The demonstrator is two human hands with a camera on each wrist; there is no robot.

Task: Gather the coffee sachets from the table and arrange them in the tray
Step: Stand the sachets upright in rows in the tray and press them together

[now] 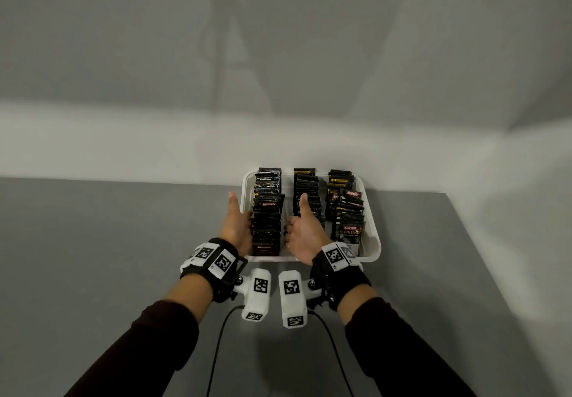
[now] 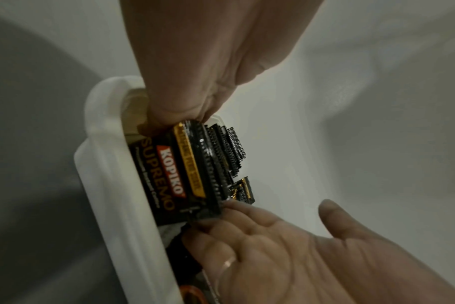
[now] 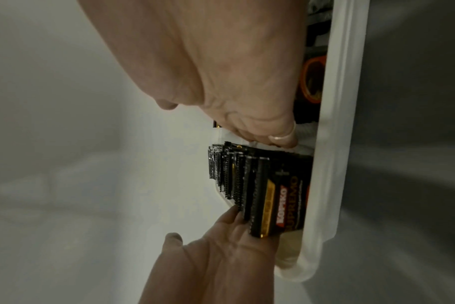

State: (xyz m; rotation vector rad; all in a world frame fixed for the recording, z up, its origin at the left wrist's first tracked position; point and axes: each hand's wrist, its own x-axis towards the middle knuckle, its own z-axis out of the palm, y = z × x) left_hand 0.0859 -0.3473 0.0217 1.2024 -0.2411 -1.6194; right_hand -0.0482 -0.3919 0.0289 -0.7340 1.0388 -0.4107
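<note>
Head view: a white tray (image 1: pixel 371 241) on the grey table (image 1: pixel 123 241) holds three rows of upright black coffee sachets (image 1: pixel 267 220). The left hand (image 1: pixel 236 226) and right hand (image 1: pixel 301 234), thumbs raised, flank the left row. Left wrist view: left fingers (image 2: pixel 174 111) press the row's one side, right fingers (image 2: pixel 237 209) the other. Right wrist view: flat fingers (image 3: pixel 234 218) touch the sachet edges (image 3: pixel 237 179); neither hand grips one.

Grey table (image 1: pixel 108 241) beneath and around both hands, pale wall (image 1: pixel 278 40) beyond the fingertips, soft shadows (image 1: pixel 235 56) across it, white ledge (image 1: pixel 123 145) along its base, dim even light
</note>
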